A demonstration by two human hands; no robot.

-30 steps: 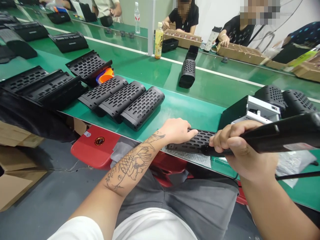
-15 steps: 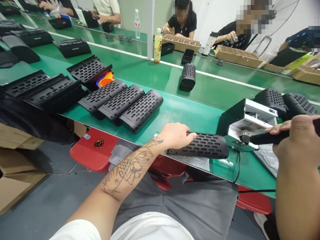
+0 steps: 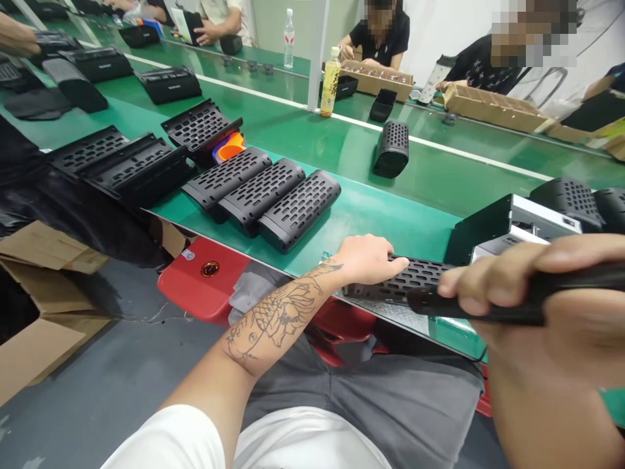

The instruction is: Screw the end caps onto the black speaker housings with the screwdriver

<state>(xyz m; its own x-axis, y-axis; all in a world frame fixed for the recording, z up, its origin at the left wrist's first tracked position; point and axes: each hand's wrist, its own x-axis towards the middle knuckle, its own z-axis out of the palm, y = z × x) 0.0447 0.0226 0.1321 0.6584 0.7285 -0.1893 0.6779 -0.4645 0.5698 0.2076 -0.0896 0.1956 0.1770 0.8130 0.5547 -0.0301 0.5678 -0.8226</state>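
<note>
My left hand [image 3: 367,260] is wrapped over the left end of a black slotted speaker housing [image 3: 420,272], which lies flat near the table's front edge. At the right, my right hand [image 3: 517,280] is closed around a black electric screwdriver [image 3: 434,305]. Its body lies nearly level, with the front end pointing left in front of the housing; I cannot tell whether they touch. Behind my right hand stands a black and silver screw feeder [image 3: 486,225], partly hidden by the fingers.
Several slotted housings [image 3: 300,212] lie left on the green table [image 3: 385,215]. Open shells [image 3: 141,166] sit farther left, near an orange roll [image 3: 229,148]. One housing [image 3: 392,148] stands beyond. A yellow bottle [image 3: 330,85] and cardboard trays [image 3: 498,107] are across, where people sit.
My right hand has drawn the electric screwdriver away from the screw feeder, leftward to the housing. My left hand keeps its hold. The whole view has shifted slightly.
</note>
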